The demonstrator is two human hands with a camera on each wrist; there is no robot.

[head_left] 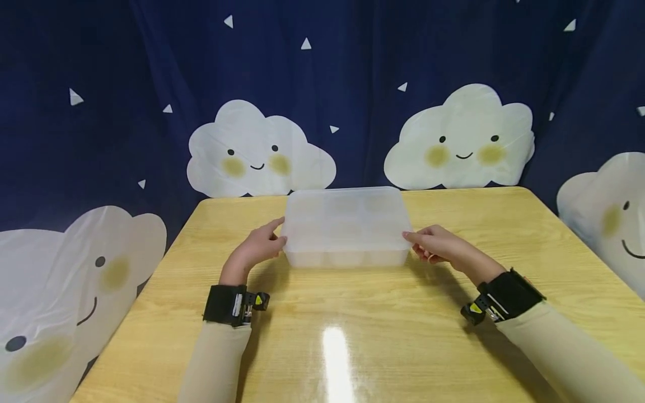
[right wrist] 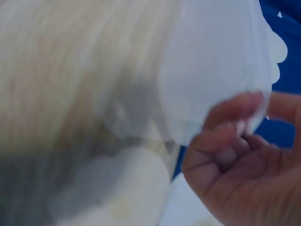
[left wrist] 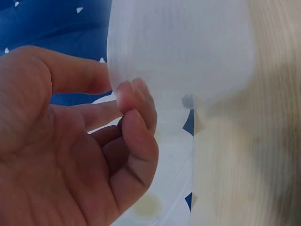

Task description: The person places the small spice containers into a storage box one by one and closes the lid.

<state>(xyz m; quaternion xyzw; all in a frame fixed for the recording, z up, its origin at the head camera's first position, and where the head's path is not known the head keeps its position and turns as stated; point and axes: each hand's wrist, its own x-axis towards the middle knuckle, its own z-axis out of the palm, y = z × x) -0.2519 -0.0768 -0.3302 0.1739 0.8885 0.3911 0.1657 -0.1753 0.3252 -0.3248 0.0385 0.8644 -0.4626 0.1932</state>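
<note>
A translucent white plastic box (head_left: pixel 347 221) with rounded corners lies near the far edge of the table. Faint lines of several compartments show through its top. At its left end my left hand (head_left: pixel 259 246) grips the rim, with thumb and index finger against the edge. The left wrist view shows the other fingers of that hand (left wrist: pixel 70 136) curled beneath the rim of the box (left wrist: pixel 183 47). My right hand (head_left: pixel 435 244) pinches the right end near the front corner. In the right wrist view, this hand (right wrist: pixel 249 160) has its fingers bent at the edge of the box (right wrist: pixel 216 61).
The light wooden table (head_left: pixel 297 336) spreads out in front of and beside the box. Behind it hangs a dark blue curtain (head_left: pixel 353 73) with white clouds and small triangles. Each wrist wears a black strap (head_left: pixel 225 305) with a small camera.
</note>
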